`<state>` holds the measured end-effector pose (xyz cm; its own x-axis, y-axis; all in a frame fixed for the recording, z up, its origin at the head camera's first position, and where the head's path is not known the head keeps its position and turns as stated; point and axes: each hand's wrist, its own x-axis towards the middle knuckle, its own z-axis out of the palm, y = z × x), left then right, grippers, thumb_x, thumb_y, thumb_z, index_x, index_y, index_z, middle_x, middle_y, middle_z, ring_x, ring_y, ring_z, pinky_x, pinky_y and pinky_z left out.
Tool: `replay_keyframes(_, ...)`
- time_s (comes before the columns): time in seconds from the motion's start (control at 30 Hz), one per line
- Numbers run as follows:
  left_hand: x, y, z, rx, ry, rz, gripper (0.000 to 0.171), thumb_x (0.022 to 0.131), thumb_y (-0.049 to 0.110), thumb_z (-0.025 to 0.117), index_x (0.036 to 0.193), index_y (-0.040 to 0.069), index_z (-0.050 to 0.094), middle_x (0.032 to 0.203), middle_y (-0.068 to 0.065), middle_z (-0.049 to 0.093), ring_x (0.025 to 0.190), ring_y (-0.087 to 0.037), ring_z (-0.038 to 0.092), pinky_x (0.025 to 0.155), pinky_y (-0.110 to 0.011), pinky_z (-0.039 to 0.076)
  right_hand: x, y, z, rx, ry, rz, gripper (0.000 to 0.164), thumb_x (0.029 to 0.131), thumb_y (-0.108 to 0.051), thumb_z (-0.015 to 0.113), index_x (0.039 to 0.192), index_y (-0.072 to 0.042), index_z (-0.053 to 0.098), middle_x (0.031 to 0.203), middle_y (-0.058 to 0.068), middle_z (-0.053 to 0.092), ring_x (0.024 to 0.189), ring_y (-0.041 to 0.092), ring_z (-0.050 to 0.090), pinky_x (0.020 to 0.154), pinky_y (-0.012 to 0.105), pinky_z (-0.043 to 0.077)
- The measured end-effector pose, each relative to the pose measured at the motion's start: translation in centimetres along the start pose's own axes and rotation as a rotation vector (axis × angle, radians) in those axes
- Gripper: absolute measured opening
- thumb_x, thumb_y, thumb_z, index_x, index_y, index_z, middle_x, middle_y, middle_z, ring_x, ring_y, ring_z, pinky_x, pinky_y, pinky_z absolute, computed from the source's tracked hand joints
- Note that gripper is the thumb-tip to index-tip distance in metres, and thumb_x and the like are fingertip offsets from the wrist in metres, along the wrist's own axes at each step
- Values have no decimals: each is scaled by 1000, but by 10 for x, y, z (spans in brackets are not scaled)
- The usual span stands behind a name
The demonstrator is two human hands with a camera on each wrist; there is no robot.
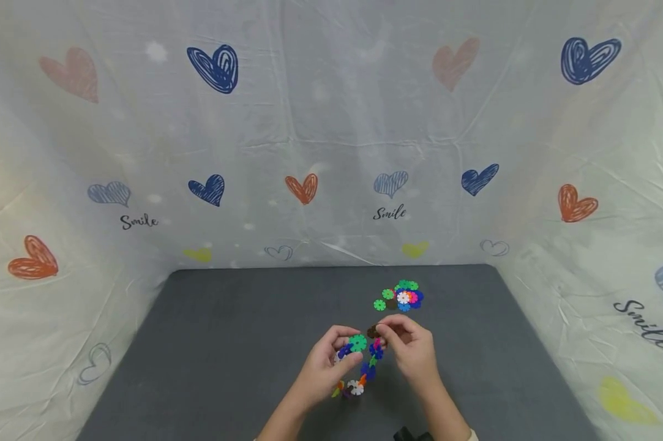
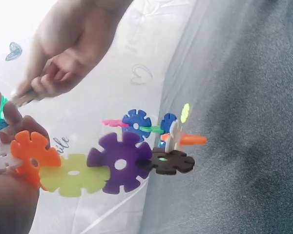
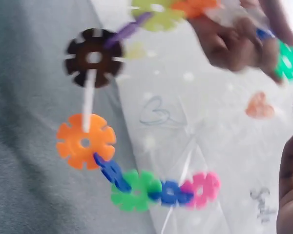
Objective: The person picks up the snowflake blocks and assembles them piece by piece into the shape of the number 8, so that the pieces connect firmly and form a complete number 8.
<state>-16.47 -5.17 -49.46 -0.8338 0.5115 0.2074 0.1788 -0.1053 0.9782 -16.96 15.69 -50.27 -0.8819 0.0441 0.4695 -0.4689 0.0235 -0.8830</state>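
Note:
A chain of interlocking flower-shaped plastic discs hangs in a loop from my left hand [image 1: 331, 361], whose fingers and thumb grip it beside a green disc [image 1: 357, 342]. My right hand [image 1: 414, 346] pinches a loose dark brown disc [image 1: 372, 331] between thumb and fingertips, close above the chain's pink end disc [image 1: 376, 344]. In the left wrist view a yellow disc [image 2: 58, 183], a purple disc [image 2: 129, 146] and another brown disc [image 2: 180, 162] run along the chain. Lower down in the right wrist view come an orange disc [image 3: 71, 141] and a light green disc [image 3: 124, 197].
A small pile of loose discs [image 1: 403, 298] in several colours lies toward the back right of the dark grey table [image 1: 226, 343]. Behind it hangs a pale curtain [image 1: 331, 122] printed with hearts. Some black object [image 1: 411, 435] shows at the front edge.

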Motion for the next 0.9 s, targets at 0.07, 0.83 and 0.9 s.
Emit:
replay_keyframes(0.07,0,0,-1,-8,12,-28,36,103,12,59,133,-2,47,110,-21,65,75,-5,58,69,-18,53,4,3,-8,-67,38,75,4,95,0,67,98,1,69,83,14,68,65,16,63,60,28,57)
replay_keyframes(0.83,3,-10,0,72,287,-41,26,106,22,53,131,13,56,86,-12,55,68,-12,54,61,-24,52,76,122,-26,-995,-274,495,38,95,-25,72,133,-21,68,135,17,62,120,37,61,94,54,53)
replay_keyframes(0.9,3,-10,-2,92,283,-28,25,106,21,54,130,14,56,85,-15,54,67,-13,53,61,-25,52,77,126,-25,-1021,-276,500,37,92,-25,76,128,-21,71,134,18,61,117,36,62,92,54,53)
